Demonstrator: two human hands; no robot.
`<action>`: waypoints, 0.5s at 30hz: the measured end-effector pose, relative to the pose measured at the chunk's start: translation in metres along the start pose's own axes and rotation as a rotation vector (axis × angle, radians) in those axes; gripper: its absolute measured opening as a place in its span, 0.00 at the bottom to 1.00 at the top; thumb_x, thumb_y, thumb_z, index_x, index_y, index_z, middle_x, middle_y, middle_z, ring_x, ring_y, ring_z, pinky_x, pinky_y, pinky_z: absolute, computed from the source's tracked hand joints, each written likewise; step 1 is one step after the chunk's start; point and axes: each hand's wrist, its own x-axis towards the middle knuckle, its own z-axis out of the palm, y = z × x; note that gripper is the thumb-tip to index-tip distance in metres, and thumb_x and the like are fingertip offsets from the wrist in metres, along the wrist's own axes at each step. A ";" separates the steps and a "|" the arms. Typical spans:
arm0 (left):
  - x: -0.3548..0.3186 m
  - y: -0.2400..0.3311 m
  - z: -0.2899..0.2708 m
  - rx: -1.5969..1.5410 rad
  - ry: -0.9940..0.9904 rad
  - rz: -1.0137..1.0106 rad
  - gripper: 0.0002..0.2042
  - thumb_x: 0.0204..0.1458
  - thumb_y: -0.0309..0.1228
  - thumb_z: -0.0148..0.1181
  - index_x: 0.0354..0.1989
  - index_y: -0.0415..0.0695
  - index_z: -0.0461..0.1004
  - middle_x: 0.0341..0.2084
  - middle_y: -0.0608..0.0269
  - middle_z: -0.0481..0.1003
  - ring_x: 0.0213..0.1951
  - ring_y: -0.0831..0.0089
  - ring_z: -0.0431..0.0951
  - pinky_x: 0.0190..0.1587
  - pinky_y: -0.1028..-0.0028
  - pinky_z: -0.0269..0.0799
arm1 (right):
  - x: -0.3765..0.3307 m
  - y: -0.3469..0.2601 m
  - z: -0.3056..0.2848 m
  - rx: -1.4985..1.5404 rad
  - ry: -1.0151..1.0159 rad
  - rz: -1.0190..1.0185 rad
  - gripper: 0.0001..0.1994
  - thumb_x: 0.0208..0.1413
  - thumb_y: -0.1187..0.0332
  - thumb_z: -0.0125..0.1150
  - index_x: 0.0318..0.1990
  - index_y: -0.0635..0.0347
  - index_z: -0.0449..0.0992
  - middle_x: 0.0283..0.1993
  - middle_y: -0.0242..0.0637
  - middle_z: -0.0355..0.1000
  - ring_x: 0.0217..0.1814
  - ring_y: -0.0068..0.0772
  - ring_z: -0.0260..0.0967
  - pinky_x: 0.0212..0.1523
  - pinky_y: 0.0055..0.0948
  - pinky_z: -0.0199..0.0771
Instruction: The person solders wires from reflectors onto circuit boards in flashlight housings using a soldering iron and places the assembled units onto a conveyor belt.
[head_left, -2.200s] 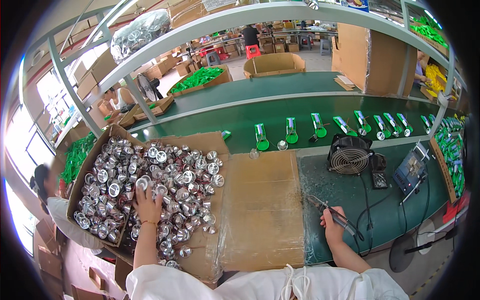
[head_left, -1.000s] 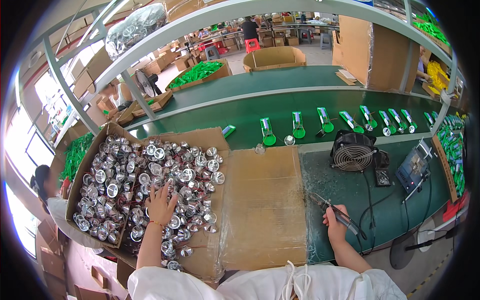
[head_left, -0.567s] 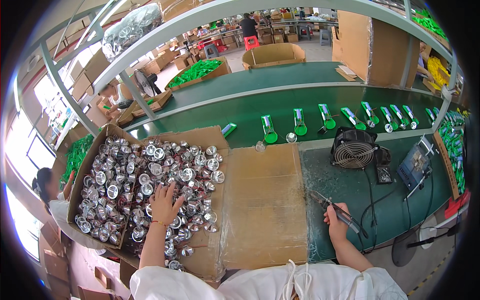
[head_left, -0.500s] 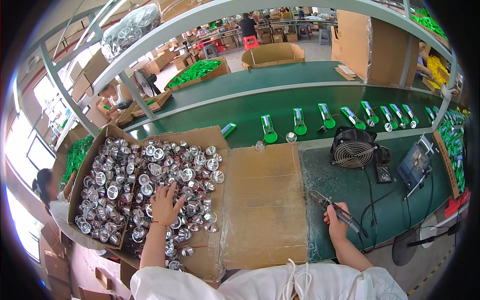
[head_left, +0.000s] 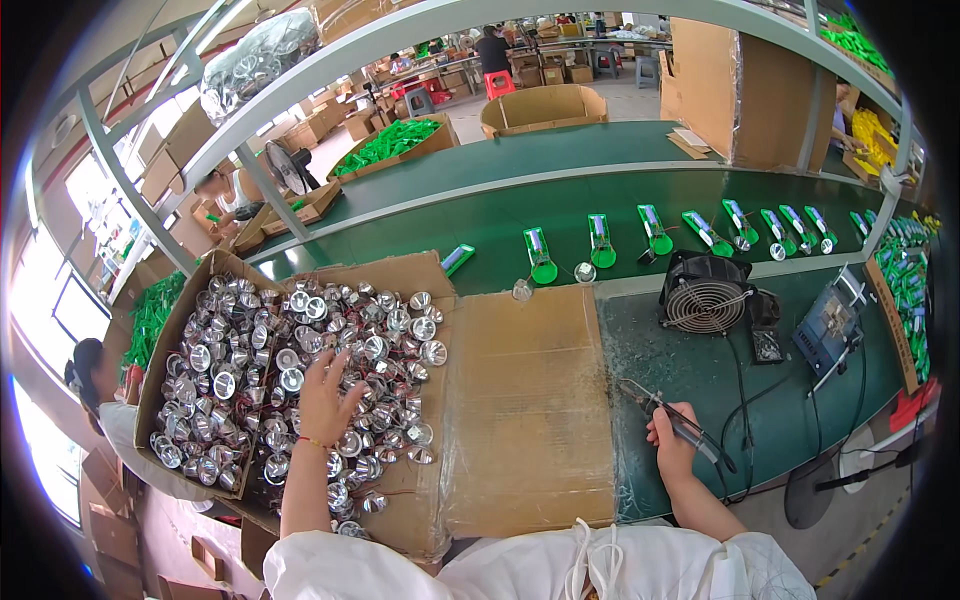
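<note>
Right hand (head_left: 672, 447): grip closed around soldering iron (head_left: 672, 420), tip angled far-left over green worktop (head_left: 700, 375), kept ready. Left hand (head_left: 325, 400): fingers spread wide, palm down on heaped silver reflector cups (head_left: 300, 370) spilling from left cardboard box (head_left: 160, 350), sorting for one.

The left hand (head_left: 325, 395) covers some silver reflector cups (head_left: 300, 370); the soldering iron's (head_left: 672, 420) tip is too small to make out.

The left hand (head_left: 325, 395) is resting on a heap of metal cups (head_left: 300, 370) lying in a cardboard box (head_left: 160, 345). A cardboard sheet (head_left: 525, 400) is lying between it and the right hand (head_left: 672, 445), which is holding a soldering iron (head_left: 668, 415). A small fan (head_left: 705, 295) is sitting beyond that hand on the surface (head_left: 800, 400).
</note>
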 end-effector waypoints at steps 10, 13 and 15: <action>-0.026 -0.061 0.005 0.138 -0.090 -0.503 0.27 0.50 0.49 0.48 0.56 0.49 0.59 0.57 0.52 0.53 0.58 0.54 0.53 0.54 0.49 0.46 | 0.000 -0.001 -0.001 0.007 -0.011 0.001 0.10 0.51 0.66 0.56 0.33 0.62 0.65 0.22 0.33 0.68 0.18 0.17 0.63 0.19 0.15 0.61; -0.029 -0.059 0.008 0.181 -0.252 -0.533 0.28 0.50 0.51 0.46 0.58 0.52 0.56 0.57 0.56 0.54 0.59 0.54 0.51 0.54 0.44 0.44 | 0.000 -0.001 0.000 0.004 -0.009 0.005 0.10 0.51 0.66 0.56 0.33 0.62 0.64 0.22 0.33 0.68 0.18 0.17 0.63 0.19 0.15 0.61; -0.026 -0.057 0.009 0.148 -0.281 -0.538 0.28 0.50 0.52 0.45 0.58 0.52 0.56 0.58 0.57 0.54 0.60 0.53 0.49 0.55 0.45 0.44 | 0.001 0.000 0.000 0.009 -0.010 0.008 0.10 0.51 0.66 0.56 0.33 0.62 0.64 0.22 0.33 0.68 0.19 0.17 0.63 0.19 0.16 0.61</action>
